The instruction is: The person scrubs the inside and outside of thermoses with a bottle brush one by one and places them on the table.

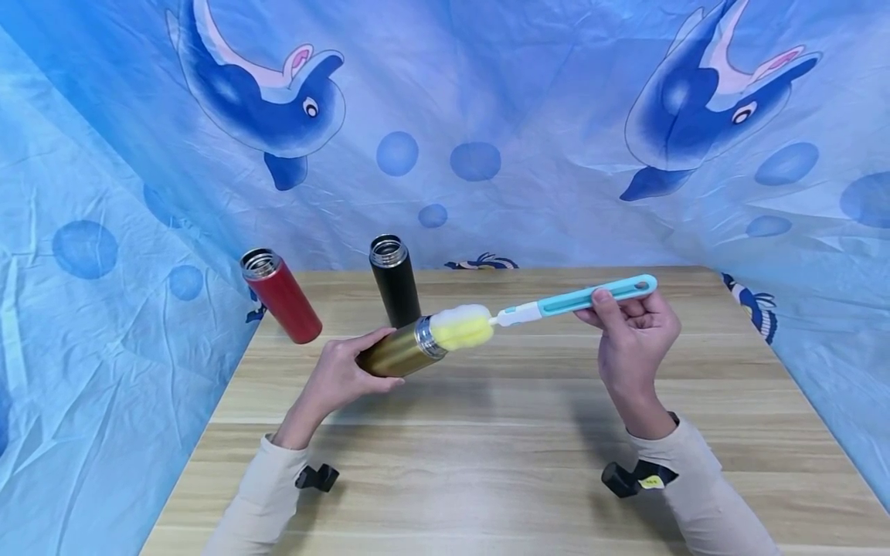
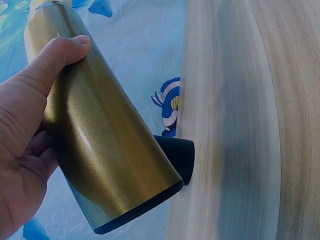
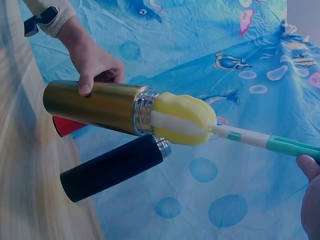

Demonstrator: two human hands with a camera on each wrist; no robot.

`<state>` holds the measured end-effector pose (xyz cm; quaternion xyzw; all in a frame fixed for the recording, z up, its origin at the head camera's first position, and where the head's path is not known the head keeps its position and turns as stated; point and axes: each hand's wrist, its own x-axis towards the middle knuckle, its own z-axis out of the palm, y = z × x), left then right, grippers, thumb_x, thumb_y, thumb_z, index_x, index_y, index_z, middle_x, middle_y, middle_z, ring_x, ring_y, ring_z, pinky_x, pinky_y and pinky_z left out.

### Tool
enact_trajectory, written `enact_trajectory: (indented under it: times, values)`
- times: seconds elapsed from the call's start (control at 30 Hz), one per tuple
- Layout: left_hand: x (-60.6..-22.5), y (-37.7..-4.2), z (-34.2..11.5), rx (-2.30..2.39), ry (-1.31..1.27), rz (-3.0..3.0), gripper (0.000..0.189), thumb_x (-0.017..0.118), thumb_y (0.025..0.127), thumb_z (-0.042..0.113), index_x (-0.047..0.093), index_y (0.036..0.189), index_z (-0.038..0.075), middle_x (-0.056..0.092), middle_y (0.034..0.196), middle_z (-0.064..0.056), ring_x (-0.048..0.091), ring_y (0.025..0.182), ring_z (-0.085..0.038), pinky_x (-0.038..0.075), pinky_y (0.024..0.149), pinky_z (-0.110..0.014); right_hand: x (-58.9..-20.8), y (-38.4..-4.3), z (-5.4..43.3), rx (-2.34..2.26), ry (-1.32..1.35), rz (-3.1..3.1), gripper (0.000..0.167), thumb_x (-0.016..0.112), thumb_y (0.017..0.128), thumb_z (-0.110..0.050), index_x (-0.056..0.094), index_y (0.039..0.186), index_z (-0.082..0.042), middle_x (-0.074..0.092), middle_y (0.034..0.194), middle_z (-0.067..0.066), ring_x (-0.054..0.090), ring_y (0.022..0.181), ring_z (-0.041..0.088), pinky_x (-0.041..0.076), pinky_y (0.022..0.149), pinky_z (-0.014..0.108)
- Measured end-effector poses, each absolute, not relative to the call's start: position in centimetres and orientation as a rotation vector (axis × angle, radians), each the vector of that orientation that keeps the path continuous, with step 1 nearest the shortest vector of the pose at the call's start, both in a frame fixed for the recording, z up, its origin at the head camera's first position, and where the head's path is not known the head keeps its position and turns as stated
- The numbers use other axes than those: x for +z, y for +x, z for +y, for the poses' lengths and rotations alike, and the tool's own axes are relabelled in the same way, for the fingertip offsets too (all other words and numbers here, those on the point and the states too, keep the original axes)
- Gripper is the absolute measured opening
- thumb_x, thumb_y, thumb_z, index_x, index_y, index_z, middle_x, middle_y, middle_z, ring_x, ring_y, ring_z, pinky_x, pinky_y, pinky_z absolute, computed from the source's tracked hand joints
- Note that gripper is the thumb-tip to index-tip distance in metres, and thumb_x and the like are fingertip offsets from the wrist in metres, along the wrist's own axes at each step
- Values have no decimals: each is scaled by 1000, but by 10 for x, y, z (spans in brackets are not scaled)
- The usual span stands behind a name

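My left hand (image 1: 344,376) grips a gold thermos bottle (image 1: 396,351) around its body, holding it tilted above the table with its steel mouth toward the right. In my right hand (image 1: 636,340), the turquoise and white handle of a bottle brush (image 1: 577,301) is pinched between thumb and fingers. The brush's yellow and white sponge head (image 3: 185,118) is right at the bottle's mouth, most of it showing outside the rim. Seen from the left wrist, the thumb lies along the gold bottle (image 2: 100,135), whose dark base points down.
A black thermos bottle (image 1: 395,286) without a lid stands behind the gold one. To its left is an open red thermos bottle (image 1: 285,301). All are over a wood-grain table (image 1: 487,463), enclosed by a blue dolphin-print cloth (image 1: 528,93) at the back and sides.
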<state>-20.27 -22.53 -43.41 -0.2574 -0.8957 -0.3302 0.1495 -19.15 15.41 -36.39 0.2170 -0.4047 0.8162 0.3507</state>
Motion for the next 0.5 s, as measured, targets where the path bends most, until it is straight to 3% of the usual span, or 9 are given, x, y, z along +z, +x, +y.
enact_trajectory:
  times: [0.33,0.5]
  values:
    - [-433,-201,-226,-948,-730,-2583,74,99,64,29,70,131,12,76,112,-9,70,86,-19,59,73,-40,-365,-191,154,2068,476,-1079,15,70,86,16,57,91,20,69,78,24,76,70,28,61,61,34]
    - [-434,-200,-231,-945,-711,-2584,74,98,66,31,69,132,13,76,115,-9,71,89,-21,60,77,-43,-365,-191,157,2096,464,-1030,13,69,86,17,57,92,19,70,79,25,75,70,28,61,62,33]
